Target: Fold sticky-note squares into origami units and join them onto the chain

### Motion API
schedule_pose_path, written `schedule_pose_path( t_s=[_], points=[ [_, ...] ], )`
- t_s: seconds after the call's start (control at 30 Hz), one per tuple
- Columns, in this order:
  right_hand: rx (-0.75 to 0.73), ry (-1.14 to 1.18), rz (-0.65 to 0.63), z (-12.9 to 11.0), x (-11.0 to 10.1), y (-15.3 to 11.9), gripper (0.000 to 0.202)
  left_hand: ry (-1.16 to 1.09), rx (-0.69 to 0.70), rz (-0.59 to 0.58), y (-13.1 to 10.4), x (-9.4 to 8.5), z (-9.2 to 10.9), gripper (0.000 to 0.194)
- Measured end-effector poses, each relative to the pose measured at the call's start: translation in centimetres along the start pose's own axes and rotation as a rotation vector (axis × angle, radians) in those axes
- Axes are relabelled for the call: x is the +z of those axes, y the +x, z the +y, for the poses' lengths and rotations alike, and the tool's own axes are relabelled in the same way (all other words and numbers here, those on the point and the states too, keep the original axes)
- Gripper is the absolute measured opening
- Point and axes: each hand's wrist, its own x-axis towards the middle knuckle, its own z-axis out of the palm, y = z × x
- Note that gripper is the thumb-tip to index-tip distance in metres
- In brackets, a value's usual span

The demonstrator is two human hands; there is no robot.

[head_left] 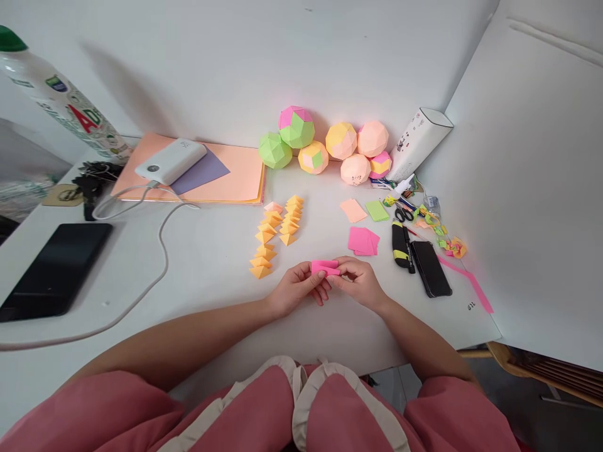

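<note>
A pink sheet of paper [324, 266], partly folded, is held between both hands above the table's front part. My left hand [301, 282] grips its left side, the thumb across the front. On the right end, my right hand [355, 280] pinches the paper between thumb and fingers. Just beyond lie loose pink squares [363, 241], peach squares [353, 211] and green squares [377, 211]. To the left, folded orange paper pieces [266, 237] stand in two rows, with a peach one at the far end.
Several paper balls [355, 169] sit along the back wall beside a white box [421, 141]. Scissors [404, 213], a yellow-black cutter [401, 245] and a phone [430, 269] lie right. A tablet [56, 270], power bank [170, 161], cable [162, 251] and spray bottle [66, 94] occupy the left.
</note>
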Motion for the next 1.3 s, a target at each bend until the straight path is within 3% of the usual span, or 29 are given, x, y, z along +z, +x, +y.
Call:
schedule_pose_path(
  t_s=[0.27,0.57,0.73,0.87,1.3],
  points=[
    [0.226,0.164,-0.030,0.5,0.3,0.0,0.020,0.013,-0.013,0.043,0.1,0.1,0.1,0.034],
    [0.287,0.182,0.008,0.8,0.6,-0.2,0.024,0.022,-0.031,0.091,-0.1,0.2,0.2,0.035],
    [0.359,0.261,-0.008,0.8,0.5,0.0,0.036,0.034,-0.031,0.076,0.0,0.1,0.0,0.035],
    [0.356,0.257,-0.066,0.8,0.3,0.1,0.028,0.040,-0.033,0.072,0.0,0.1,0.0,0.036],
    [0.343,0.245,-0.035,1.1,0.4,-0.1,0.027,0.065,-0.020,0.040,0.0,0.0,-0.1,0.035]
  ],
)
